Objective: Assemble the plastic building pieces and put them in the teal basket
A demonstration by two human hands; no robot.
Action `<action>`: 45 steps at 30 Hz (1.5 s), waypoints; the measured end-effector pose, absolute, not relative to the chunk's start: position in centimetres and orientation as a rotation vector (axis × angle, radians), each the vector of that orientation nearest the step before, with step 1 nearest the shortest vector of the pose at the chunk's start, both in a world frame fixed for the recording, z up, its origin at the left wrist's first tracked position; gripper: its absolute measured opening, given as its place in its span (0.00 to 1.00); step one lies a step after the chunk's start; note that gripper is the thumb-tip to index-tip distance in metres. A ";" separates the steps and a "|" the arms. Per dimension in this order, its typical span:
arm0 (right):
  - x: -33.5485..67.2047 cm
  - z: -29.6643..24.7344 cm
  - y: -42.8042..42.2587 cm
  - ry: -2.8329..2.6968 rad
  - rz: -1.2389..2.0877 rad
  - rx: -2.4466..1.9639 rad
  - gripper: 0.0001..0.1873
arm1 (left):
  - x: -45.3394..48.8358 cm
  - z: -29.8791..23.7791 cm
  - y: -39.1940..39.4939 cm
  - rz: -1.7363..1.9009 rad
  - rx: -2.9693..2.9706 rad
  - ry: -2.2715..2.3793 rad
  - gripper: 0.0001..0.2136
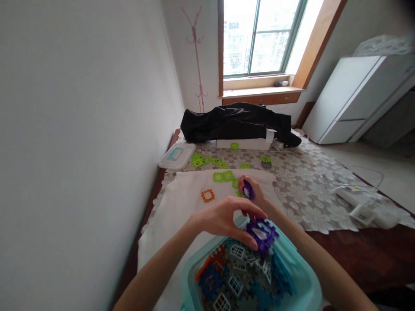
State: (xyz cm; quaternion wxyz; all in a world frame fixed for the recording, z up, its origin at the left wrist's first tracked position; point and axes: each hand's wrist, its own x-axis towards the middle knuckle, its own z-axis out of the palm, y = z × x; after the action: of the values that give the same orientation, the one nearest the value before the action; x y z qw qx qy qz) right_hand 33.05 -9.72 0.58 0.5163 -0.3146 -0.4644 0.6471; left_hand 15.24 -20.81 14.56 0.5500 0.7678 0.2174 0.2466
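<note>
Purple piece: the large purple plastic piece [262,235] sits just over the rim of the teal tub [189,280], right against your left hand.
Left hand: your left hand [223,218] is curled around that piece, gripping it, with your fingers [251,239] closed on its lower edge.
Right hand: your right hand [250,189] is pinching a small purple piece [248,190], just beyond your left hand.
Tub: it holds a heap of blue, orange and grey pieces [235,270], right below your left hand.
Cloth: a white cloth [175,220] lies under the tub, with an orange piece [208,195] and green pieces [223,176] on it.
Table: a lace tablecloth [308,207] spreads beyond it, with more green pieces [197,160], a plastic box [177,155] and a black bag [233,123].
Room: a white cabinet [353,99] stands right of the window [259,39], and a pink coat rack [195,56] stands left of it.
</note>
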 end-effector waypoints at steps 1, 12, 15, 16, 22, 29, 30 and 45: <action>33.1 0.5 -9.7 -1.111 1.561 -0.743 0.26 | 15.4 15.3 -21.4 0.537 1.909 0.496 0.31; 33.1 1.0 -10.1 -1.177 1.523 -0.751 0.27 | 14.6 13.5 -19.5 0.826 1.943 0.692 0.14; 33.2 0.6 -10.1 -1.228 1.480 -0.757 0.28 | 12.3 8.8 -15.9 1.210 1.863 1.184 0.14; 33.2 0.4 -10.1 -1.248 1.469 -0.755 0.29 | 11.3 7.2 -14.7 1.320 1.841 1.354 0.13; 33.2 1.2 -10.5 -1.243 1.470 -0.670 0.27 | 6.5 2.0 -10.8 1.343 1.509 1.786 0.15; 34.1 8.1 -12.8 -1.431 1.528 -0.504 0.30 | 7.2 1.6 -11.1 1.157 1.790 1.752 0.16; 34.5 9.2 -13.6 -1.523 1.484 -0.463 0.30 | 7.1 1.6 -11.1 1.145 1.793 1.756 0.16; 37.0 8.2 -14.8 -1.764 1.036 -0.747 0.23 | 7.0 1.5 -11.1 1.058 1.877 1.762 0.14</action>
State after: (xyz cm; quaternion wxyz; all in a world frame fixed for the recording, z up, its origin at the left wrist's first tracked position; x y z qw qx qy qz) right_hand 37.00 -14.83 8.19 0.4636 -0.3038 -0.7176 0.4217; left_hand 7.01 -11.11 1.54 0.1783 0.6635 0.6230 0.3741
